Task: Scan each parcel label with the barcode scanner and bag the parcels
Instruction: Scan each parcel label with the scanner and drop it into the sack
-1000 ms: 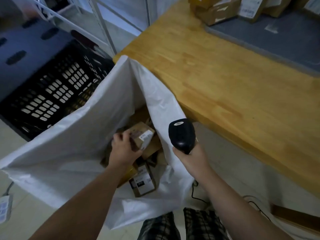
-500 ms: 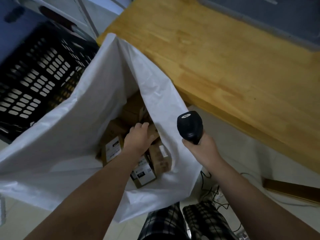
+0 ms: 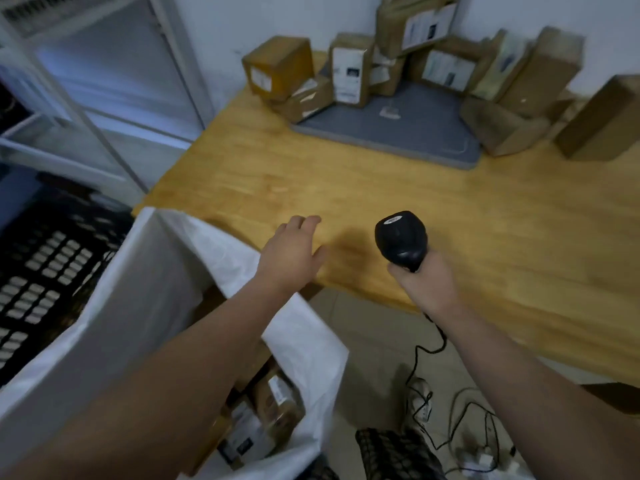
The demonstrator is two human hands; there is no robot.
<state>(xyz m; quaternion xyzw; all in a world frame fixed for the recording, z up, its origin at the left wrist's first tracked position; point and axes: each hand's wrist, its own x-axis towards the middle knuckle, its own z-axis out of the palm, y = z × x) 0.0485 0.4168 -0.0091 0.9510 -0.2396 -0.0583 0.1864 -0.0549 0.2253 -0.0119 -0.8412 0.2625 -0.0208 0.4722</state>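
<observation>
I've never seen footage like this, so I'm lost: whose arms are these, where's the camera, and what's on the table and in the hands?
No machine here: these are a person's bare arms, filmed by a camera worn on the head, looking forward and down. The right hand grips a black corded scanner. The left hand is open and empty, above the near edge of the table. At the far end, labelled parcels crowd the edges of a grey mat. Beside the table, lower left, an open white bag holds a few more.
</observation>
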